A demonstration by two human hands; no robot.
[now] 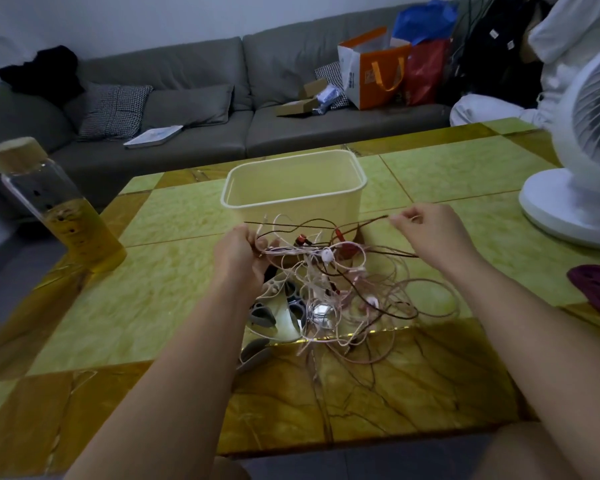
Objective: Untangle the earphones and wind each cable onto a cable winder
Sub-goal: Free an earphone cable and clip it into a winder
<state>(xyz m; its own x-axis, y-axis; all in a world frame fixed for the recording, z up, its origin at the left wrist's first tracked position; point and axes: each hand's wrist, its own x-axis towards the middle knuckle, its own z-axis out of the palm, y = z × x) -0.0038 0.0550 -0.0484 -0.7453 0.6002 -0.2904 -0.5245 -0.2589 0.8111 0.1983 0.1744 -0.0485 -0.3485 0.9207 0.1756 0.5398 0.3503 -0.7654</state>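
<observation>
Desk (395,393): glossy amber and yellow-green stone tiles, front edge nearest the person

Earphones (347,289): loose tangle of pink, white and dark cables at mid-desk, its loops spilling toward the front edge; several white and red earbuds show in the heap

Winders (278,313): white and grey pieces with cut-outs, lying on the desk under the left part of the tangle, partly covered by cable

Left hand (238,254): at the left side of the tangle, fingers curled round a bunch of pale strands and lifting them

Right hand (430,230): raised to the right of the tangle, thumb and forefinger pinching a dark cable (371,220) that runs taut leftward across the heap

Tub (291,199): cream plastic, upright, just behind the tangle

Bottle (59,209): clear, cork-topped, yellow liquid in its lower part, far left of the desk

Fan (568,202): white, right edge of the desk

Cloth (596,289): purple, right edge, partly out of view

Sofa (187,98): grey, beyond the desk, with checked cushions and bags (378,74) on it
</observation>
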